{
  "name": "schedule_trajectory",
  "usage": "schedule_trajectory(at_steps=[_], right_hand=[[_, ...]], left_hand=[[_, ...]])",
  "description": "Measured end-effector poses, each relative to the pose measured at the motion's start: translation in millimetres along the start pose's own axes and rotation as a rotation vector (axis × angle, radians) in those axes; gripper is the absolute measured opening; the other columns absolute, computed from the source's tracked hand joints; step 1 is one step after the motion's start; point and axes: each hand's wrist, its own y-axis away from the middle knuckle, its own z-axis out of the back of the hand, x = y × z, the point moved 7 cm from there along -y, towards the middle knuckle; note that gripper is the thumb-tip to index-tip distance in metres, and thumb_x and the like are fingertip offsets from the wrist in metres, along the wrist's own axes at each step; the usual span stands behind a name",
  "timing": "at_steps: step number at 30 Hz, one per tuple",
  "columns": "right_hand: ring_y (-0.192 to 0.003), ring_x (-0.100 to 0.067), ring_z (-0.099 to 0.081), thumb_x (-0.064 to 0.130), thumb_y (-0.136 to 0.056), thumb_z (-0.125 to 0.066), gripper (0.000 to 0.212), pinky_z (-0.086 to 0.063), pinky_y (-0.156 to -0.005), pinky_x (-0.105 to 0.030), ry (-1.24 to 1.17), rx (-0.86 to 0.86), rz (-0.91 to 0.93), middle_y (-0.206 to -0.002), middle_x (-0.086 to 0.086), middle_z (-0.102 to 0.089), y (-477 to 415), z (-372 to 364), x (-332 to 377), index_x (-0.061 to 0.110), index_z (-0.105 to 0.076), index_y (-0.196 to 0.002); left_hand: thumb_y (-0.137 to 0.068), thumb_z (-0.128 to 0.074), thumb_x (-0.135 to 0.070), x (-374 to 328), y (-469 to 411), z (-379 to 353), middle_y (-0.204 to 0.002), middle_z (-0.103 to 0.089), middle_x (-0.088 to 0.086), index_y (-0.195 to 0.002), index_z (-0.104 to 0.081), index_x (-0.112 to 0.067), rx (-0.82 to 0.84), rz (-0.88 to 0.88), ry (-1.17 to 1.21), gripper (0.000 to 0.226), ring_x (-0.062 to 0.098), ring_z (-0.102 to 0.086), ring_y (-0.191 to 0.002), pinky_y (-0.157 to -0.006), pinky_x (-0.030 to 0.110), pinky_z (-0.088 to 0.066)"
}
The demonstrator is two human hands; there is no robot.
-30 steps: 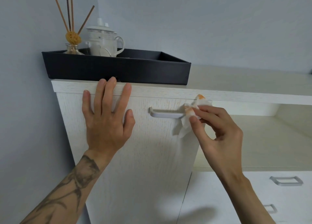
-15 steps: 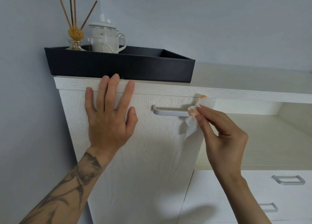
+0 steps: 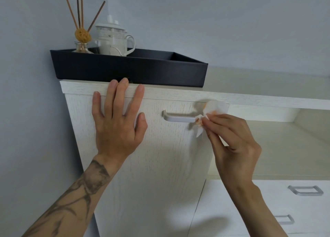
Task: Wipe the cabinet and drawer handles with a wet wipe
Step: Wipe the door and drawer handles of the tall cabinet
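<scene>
A silver bar handle [image 3: 179, 118] runs across the top of a white cabinet door [image 3: 151, 165]. My right hand [image 3: 232, 142] pinches a white wet wipe [image 3: 213, 110] with orange stains and presses it around the handle's right end. My left hand [image 3: 117, 124] lies flat on the door left of the handle, fingers spread, fingertips reaching over the cabinet's top edge. Two more silver drawer handles, the upper drawer handle [image 3: 306, 190] and the lower drawer handle [image 3: 284, 219], sit on the white drawers at the lower right.
A black tray [image 3: 135, 70] stands on the cabinet top and holds a reed diffuser [image 3: 81, 34] and a white lidded mug [image 3: 114, 40]. An open shelf recess [image 3: 278, 143] lies right of the door. A grey wall [image 3: 32, 111] closes the left side.
The wipe stays at the handle's right end and has bunched up higher above my fingers. My left hand stays flat on the door. The view has shifted slightly.
</scene>
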Motion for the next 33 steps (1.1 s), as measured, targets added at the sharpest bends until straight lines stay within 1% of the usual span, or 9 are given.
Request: schedule_trajectory(at_steps=[4,7,11,15,18,20,22,28,33], right_hand=[[-0.103,-0.023,-0.072,0.008,-0.095,-0.079,0.012,-0.051,-0.096,-0.031,0.029,0.061,0.116,-0.111,0.0,-0.079,-8.6,-19.2,23.0,0.009,-0.083,-0.106],[-0.097,-0.024,-0.072,0.009,-0.094,-0.08,0.013,-0.049,-0.092,-0.039,0.026,0.113,0.142,-0.108,0.0,-0.079,-16.2,-36.6,42.2,0.011,-0.084,-0.106],[-0.092,-0.025,-0.068,0.011,-0.094,-0.077,0.014,-0.047,-0.093,-0.037,0.05,0.225,0.147,-0.099,0.0,-0.077,-28.1,-53.2,59.6,0.011,-0.083,-0.107],[-0.085,-0.029,-0.064,0.007,-0.092,-0.076,0.012,-0.048,-0.084,-0.041,0.199,0.3,0.115,-0.089,-0.005,-0.072,-36.0,-69.8,77.2,0.009,-0.082,-0.103],[-0.085,-0.028,-0.063,0.006,-0.09,-0.074,0.013,-0.045,-0.086,-0.038,0.23,0.328,0.058,-0.089,-0.006,-0.07,-41.6,-77.4,78.9,0.01,-0.081,-0.101],[-0.083,-0.027,-0.062,0.004,-0.089,-0.076,0.011,-0.041,-0.085,-0.035,0.203,0.308,0.046,-0.085,-0.005,-0.068,-39.3,-69.3,74.5,0.01,-0.081,-0.096],[-0.084,-0.026,-0.063,0.004,-0.086,-0.079,0.01,-0.043,-0.086,-0.035,0.172,0.291,0.035,-0.084,-0.003,-0.068,-35.0,-58.8,70.4,0.011,-0.081,-0.093],[-0.084,-0.023,-0.063,0.006,-0.09,-0.078,0.01,-0.039,-0.09,-0.03,0.152,0.35,-0.02,-0.085,-0.002,-0.069,-48.5,-74.3,70.7,0.012,-0.081,-0.098],[-0.085,-0.023,-0.064,0.006,-0.089,-0.08,0.01,-0.039,-0.091,-0.029,0.083,0.338,-0.081,-0.085,-0.001,-0.07,-41.9,-62.4,64.4,0.014,-0.082,-0.093]], left_hand=[[-0.109,-0.034,-0.038,0.2,0.5,0.3,-0.169,-0.027,0.013,-0.17,-0.015,-0.029,0.001,-0.002,-0.01,0.065,0.031,-0.018,-0.16,-0.132,0.055,-0.005],[-0.11,-0.033,-0.039,0.2,0.6,0.3,-0.169,-0.025,0.012,-0.17,-0.013,-0.029,0.005,-0.008,-0.014,0.064,0.029,-0.016,-0.161,-0.132,0.054,-0.004],[-0.109,-0.035,-0.039,2.8,1.9,0.0,-0.17,-0.023,0.011,-0.17,-0.013,-0.028,0.006,-0.007,-0.026,0.065,0.022,-0.004,-0.164,-0.132,0.055,-0.005],[-0.109,-0.038,-0.039,4.5,3.2,-1.1,-0.17,-0.023,0.012,-0.17,-0.013,-0.028,0.001,-0.01,-0.034,0.067,0.022,-0.004,-0.164,-0.131,0.057,-0.008],[-0.109,-0.039,-0.039,3.7,4.0,-1.6,-0.171,-0.021,0.011,-0.17,-0.012,-0.029,0.0,-0.012,-0.04,0.067,0.022,-0.003,-0.164,-0.131,0.057,-0.007],[-0.109,-0.039,-0.039,4.4,4.1,-1.9,-0.171,-0.021,0.011,-0.17,-0.013,-0.029,-0.003,-0.011,-0.042,0.067,0.022,-0.003,-0.164,-0.131,0.056,-0.007],[-0.109,-0.038,-0.039,4.0,3.6,-2.5,-0.171,-0.021,0.011,-0.17,-0.013,-0.029,-0.007,-0.012,-0.042,0.067,0.022,-0.004,-0.164,-0.131,0.057,-0.007],[-0.109,-0.038,-0.039,2.1,2.5,-2.2,-0.17,-0.023,0.012,-0.17,-0.012,-0.029,-0.004,-0.012,-0.035,0.067,0.022,-0.003,-0.164,-0.131,0.056,-0.007],[-0.108,-0.038,-0.039,3.2,2.5,-2.3,-0.17,-0.023,0.011,-0.17,-0.012,-0.029,0.005,-0.007,-0.038,0.068,0.021,-0.003,-0.164,-0.132,0.055,-0.005]])
